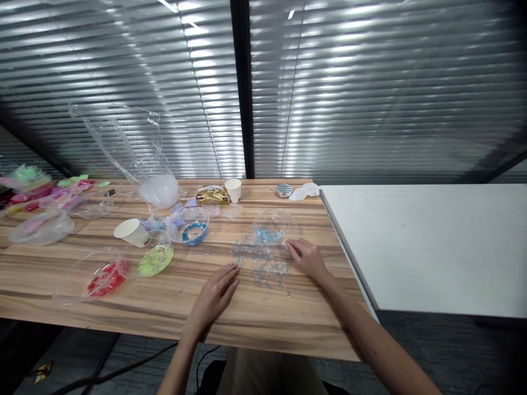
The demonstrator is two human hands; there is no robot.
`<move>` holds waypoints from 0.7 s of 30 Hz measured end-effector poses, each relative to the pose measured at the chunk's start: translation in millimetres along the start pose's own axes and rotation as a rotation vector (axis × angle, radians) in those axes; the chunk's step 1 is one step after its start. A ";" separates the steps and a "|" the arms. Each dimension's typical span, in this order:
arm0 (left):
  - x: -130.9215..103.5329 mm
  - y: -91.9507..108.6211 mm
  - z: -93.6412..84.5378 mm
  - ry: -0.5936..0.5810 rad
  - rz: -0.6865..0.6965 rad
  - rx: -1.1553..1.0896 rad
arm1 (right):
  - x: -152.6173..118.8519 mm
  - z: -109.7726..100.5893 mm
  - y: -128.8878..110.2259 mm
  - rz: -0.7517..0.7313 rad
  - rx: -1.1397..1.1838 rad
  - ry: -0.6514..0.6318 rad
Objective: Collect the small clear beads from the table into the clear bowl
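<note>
1. One wooden table [123, 307] carries everything; places below are told from the scatter of clear beads [263, 266] lying on it.
2. A crumpled clear plastic bag [135, 153] stands well left of and beyond the beads.
3. The right hand [308, 259] lies palm down at the beads' right edge, fingers loosely spread, tips touching beads, holding nothing.
4. The left hand [216, 293] lies flat at their left edge, fingers straight and close together, holding nothing.
5. A clear bowl of blue beads [274, 227] sits just beyond the scatter.
6. Left of the scatter lie a blue dish [194, 232], a green dish [155, 259] and a red dish [105, 278].
7. A tipped paper cup [132, 231] lies far left.
</note>
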State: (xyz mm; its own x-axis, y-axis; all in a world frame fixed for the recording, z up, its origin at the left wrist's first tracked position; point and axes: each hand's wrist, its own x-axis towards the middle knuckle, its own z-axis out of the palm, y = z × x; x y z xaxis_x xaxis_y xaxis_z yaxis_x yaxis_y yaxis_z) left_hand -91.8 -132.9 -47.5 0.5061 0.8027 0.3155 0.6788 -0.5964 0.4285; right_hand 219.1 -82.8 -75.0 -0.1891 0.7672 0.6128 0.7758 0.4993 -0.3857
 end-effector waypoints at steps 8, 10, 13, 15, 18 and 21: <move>-0.1 -0.6 0.0 -0.014 -0.006 0.008 | -1.0 0.1 -0.6 0.026 -0.011 -0.011; -0.4 -1.1 0.4 -0.011 -0.004 0.010 | -1.3 -0.1 -1.1 0.028 -0.014 -0.012; -0.6 -1.5 0.8 -0.014 -0.005 0.016 | -1.8 -0.3 -1.2 0.028 -0.016 -0.013; -0.8 -1.7 1.0 -0.017 -0.006 0.023 | -2.0 -0.3 -0.8 0.025 -0.017 -0.012; -1.1 -1.8 1.2 -0.006 -0.002 0.027 | -2.0 0.1 0.1 0.019 -0.018 -0.012; -1.1 -1.6 1.0 -0.001 -0.001 0.021 | -2.0 0.6 0.4 0.020 -0.020 -0.012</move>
State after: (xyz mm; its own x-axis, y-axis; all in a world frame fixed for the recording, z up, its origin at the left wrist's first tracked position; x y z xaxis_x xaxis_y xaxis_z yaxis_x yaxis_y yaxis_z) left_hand -92.9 -132.8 -49.4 0.5060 0.8034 0.3137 0.6902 -0.5953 0.4113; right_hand 219.4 -83.9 -76.8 -0.1812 0.7818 0.5967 0.7916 0.4760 -0.3832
